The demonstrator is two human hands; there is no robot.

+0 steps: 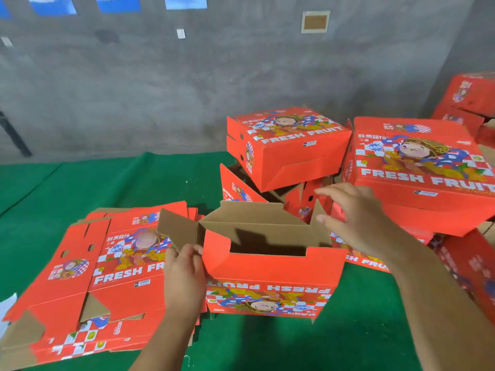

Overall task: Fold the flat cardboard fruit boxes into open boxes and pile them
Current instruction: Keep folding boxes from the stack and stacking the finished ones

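My left hand (pixel 184 266) grips the half-folded box (pixel 270 266) at its corner, my right hand (pixel 351 212) hovers open, and next I should tuck the side flap (pixel 320 214).

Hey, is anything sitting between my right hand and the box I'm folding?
Nothing visible. The right hand hovers open just right of the half-folded box, beside its raised brown flap, with only air between. The left hand already grips the box's left corner.

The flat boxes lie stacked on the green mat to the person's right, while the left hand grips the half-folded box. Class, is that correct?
Not quite. The head view shows the flat boxes stacked to the person's left on the green mat. The left hand does grip the half-folded box.
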